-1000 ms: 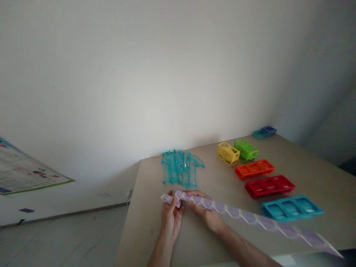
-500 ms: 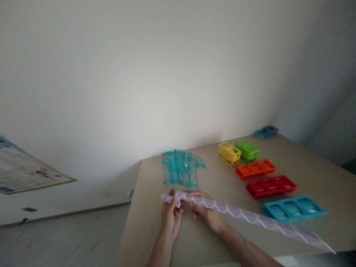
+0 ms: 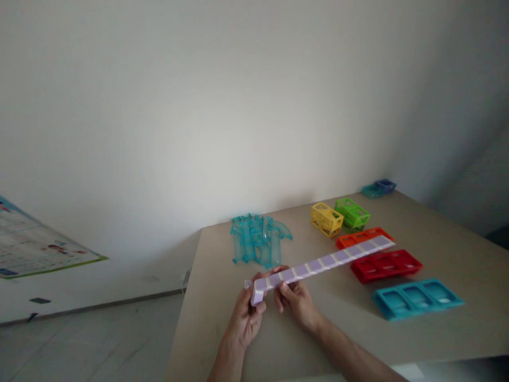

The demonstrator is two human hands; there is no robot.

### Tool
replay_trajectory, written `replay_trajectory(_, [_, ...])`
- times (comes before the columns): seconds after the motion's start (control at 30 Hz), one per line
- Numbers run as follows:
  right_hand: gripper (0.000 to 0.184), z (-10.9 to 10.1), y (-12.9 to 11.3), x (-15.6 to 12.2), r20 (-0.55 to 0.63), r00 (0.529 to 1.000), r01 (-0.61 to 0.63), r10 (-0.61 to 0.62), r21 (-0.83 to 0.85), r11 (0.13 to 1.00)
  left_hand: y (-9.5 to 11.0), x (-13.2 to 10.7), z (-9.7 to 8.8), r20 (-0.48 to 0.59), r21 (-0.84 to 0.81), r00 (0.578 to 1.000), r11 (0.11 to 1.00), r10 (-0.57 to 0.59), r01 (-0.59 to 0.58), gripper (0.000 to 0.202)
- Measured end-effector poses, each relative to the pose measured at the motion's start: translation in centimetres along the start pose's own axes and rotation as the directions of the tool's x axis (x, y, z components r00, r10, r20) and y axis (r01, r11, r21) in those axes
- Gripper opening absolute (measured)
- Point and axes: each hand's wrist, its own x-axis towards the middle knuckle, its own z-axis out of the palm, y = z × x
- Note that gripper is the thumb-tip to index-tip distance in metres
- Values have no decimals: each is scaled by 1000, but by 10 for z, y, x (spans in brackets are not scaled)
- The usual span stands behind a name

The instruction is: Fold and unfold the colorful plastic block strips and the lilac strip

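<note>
A long, flat lilac strip (image 3: 330,260), marked off into segments by pale lines, is held above the near part of the table. Its left end bends down at a corner, and my left hand (image 3: 247,318) is closed on that bent end. Farther along, my right hand (image 3: 300,305) grips the strip between thumb and fingers. From there the strip slants up to the right, its far end passing in front of the orange and red trays. Just beyond my hands lies a pile of clear turquoise plastic pieces (image 3: 256,241).
On the table (image 3: 214,318) at right are a turquoise three-section tray (image 3: 417,298), a red tray (image 3: 409,260), an orange tray (image 3: 377,232), yellow frames (image 3: 326,218) and green frames (image 3: 352,213). Blue pieces (image 3: 385,185) sit at the far corner. A wall (image 3: 238,132) borders the back.
The strip's free right end has swung up and away, from over the table's near right edge to in front of the red tray. Both hands have stayed nearly in place, still gripping it.
</note>
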Motion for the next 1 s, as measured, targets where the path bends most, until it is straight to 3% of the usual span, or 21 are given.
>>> replay_trajectory(0.2, [46, -2, -1, 0, 125, 990, -80, 61, 152, 985, 2, -4, -1, 109, 40, 991, 997, -73, 69, 32])
replay_trajectory(0.43, [56, 1, -6, 1, 152, 982, -147, 113, 233, 961, -11, -1, 0, 166, 100, 983, 993, -83, 67, 46])
replay_trajectory(0.6, [49, -4, -2, 4, 126, 982, -170, 144, 232, 958, -18, -3, 1, 171, 286, 980, 947, 101, -147, 76])
replay_trajectory(0.77, [51, -9, -1, 4, 58, 989, -144, 135, 187, 972, -24, -8, 11, 126, 439, 962, 856, 242, -273, 67])
replay_trajectory(0.9, [40, -6, 0, 2, 10, 992, -127, 126, 104, 986, -32, -10, 15, 117, 533, 897, 735, 427, -420, 59])
replay_trajectory(1.0, [41, -1, 2, 0, -21, 990, -138, 139, 40, 990, -33, -8, 13, 54, 556, 859, 699, 509, -449, 54])
